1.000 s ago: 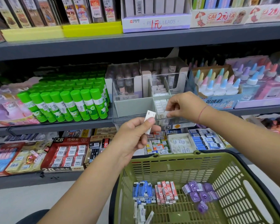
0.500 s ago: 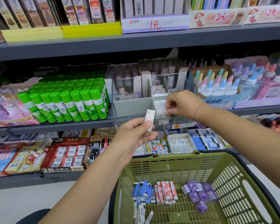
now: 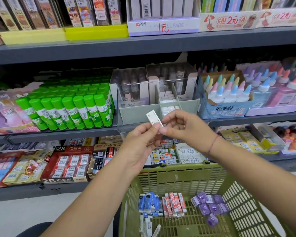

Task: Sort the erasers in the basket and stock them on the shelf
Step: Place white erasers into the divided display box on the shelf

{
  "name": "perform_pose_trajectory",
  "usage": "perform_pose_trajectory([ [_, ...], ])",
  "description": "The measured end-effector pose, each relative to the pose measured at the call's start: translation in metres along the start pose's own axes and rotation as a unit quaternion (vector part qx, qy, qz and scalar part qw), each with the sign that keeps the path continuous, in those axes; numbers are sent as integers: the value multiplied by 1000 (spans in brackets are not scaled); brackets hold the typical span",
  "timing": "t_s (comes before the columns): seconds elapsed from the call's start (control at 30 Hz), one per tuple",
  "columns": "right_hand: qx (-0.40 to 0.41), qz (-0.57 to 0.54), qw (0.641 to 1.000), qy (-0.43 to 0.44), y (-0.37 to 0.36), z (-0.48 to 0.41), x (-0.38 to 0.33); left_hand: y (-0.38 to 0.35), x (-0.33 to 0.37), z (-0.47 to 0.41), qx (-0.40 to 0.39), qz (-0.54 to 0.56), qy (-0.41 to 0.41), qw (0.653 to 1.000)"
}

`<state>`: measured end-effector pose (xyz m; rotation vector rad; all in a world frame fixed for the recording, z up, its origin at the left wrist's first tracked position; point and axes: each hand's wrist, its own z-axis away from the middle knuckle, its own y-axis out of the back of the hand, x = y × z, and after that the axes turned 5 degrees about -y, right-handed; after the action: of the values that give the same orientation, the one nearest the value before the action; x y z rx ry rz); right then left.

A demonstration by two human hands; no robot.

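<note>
A white eraser [image 3: 153, 117] is held up in front of the middle shelf, pinched at its lower end by my left hand [image 3: 138, 142] and by my right hand [image 3: 183, 127]. Just behind it stands a clear and grey divided bin [image 3: 138, 113] with white erasers [image 3: 167, 97] in its middle compartments. Below my arms is the green basket [image 3: 179, 175]. On its floor lie blue erasers [image 3: 149, 201], red erasers [image 3: 174, 203], purple erasers [image 3: 209, 205] and a few white ones [image 3: 146, 224].
Green glue sticks [image 3: 72, 110] fill the shelf left of the bin; glue bottles [image 3: 229, 91] stand in a box to the right. The lower shelf holds boxed erasers [image 3: 70, 164]. The grey upper shelf edge [image 3: 143, 45] overhangs the bin.
My right hand has come back out of the bin and met my left hand at the white eraser. My left hand has risen slightly with the eraser.
</note>
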<state>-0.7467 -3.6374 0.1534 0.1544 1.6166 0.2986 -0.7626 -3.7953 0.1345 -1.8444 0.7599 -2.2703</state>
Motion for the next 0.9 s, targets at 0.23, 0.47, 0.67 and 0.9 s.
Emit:
perform_pose_trajectory([
  [0.23,60,-174,978,-101,-17,23,26,2,-6,8,-24,-18,33,999],
  [0.47,84,-200,969,-116,1,16,12,7,-5,4,53,-435,-170,883],
  [0.67,128,170,977,12,47,-13,-17,30,-10,-12,127,-642,-213,726],
  [0.9,50,351,933,53,49,-39,-26,33,-12,-17,124,-587,-239,763],
])
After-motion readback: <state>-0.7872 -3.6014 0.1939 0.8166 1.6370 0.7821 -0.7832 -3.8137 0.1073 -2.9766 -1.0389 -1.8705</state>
